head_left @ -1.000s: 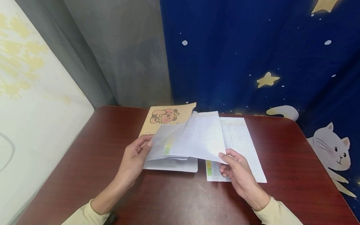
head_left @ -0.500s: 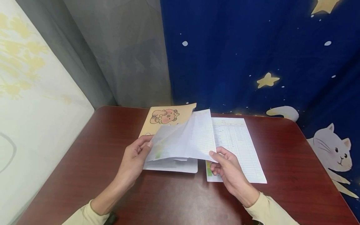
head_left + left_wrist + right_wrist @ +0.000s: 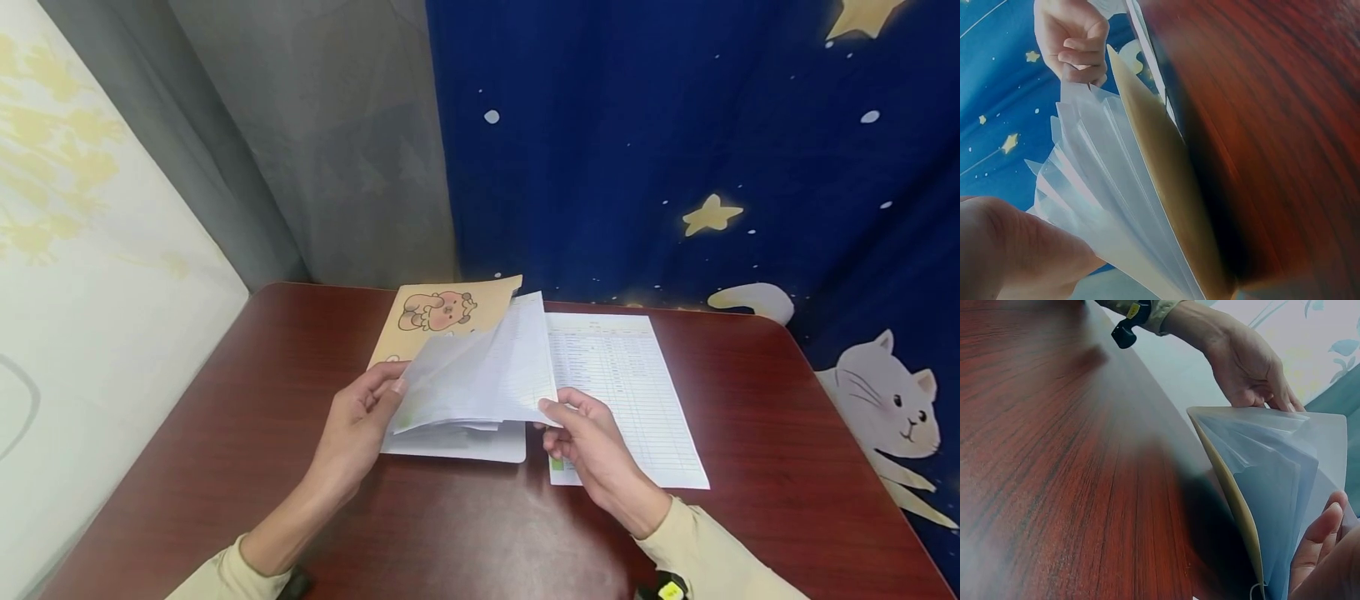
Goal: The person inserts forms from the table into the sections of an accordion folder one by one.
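Note:
A folder with clear pockets lies open, its tan cover [image 3: 420, 329] printed with a cartoon animal. My left hand [image 3: 356, 429] pinches the edge of a raised clear pocket [image 3: 438, 379] between thumb and fingers. From the other side, my right hand [image 3: 592, 446] pinches the near corner of a printed sheet [image 3: 531, 354], whose left part shows through the pocket. In the left wrist view, several pocket leaves [image 3: 1104, 156] fan out above the cover. The right wrist view shows the leaves [image 3: 1272, 481] between both hands.
Another printed table sheet [image 3: 637, 387] lies flat on the dark red table [image 3: 480, 533], right of the folder and partly under my right hand. A blue star-patterned curtain [image 3: 600, 150] hangs behind the table, with a white wall [image 3: 90, 317] to the left.
My right hand has moved left with the printed sheet, and more of the sheet is now inside the pocket. My left hand keeps its place, holding the pocket edge.

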`<state>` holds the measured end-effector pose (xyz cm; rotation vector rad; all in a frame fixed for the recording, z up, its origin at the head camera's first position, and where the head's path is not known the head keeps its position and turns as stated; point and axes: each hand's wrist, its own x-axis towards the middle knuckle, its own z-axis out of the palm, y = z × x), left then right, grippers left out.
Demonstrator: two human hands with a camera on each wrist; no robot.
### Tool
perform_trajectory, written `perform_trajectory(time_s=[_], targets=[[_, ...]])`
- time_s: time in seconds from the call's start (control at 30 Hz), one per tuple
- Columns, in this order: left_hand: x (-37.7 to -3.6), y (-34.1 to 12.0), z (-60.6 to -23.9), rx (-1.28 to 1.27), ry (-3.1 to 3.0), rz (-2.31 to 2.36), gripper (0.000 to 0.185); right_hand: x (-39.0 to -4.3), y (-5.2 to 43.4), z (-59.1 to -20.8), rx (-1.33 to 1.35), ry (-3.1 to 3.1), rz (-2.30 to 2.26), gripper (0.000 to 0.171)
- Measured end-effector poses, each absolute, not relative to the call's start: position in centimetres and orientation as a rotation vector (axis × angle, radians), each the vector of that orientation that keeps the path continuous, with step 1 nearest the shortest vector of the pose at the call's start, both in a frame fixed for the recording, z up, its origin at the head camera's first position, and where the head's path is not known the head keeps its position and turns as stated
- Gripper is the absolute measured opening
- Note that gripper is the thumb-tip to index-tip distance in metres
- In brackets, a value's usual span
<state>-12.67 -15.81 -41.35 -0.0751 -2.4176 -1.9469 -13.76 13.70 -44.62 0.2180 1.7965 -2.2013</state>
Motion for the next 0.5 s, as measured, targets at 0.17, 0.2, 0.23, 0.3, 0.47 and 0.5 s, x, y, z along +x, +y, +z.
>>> perform_trajectory(time_s=[0.17,0.2,0.23,0.3,0.47,0.5], targets=[[-12.6,-15.8,-41.4,-0.092,-2.406,-1.95,0.027,-14.1,13.2,-44.8,0.221,1.791,-2.176,0.014],[-12.6,-15.8,-41.4,-0.093,-2.405,-1.948,0.027,-14.2,13.1,-44.8,0.216,1.79,-2.169,0.015],[-12.6,-15.8,-41.5,-0.093,-2.404,-1.946,0.027,-14.2,13.0,-44.8,0.206,1.791,-2.159,0.015],[-12.6,-15.8,-41.5,-0.094,-2.403,-1.941,0.027,-14.3,12.7,-44.7,0.187,1.793,-2.144,0.015],[-12.6,-15.8,-41.5,-0.104,-2.394,-1.962,0.027,-14.7,12.0,-44.7,0.159,1.808,-2.122,0.015],[-12.6,-15.8,-41.5,-0.105,-2.391,-1.968,0.027,-14.8,11.9,-44.7,0.159,1.81,-2.122,0.015]])
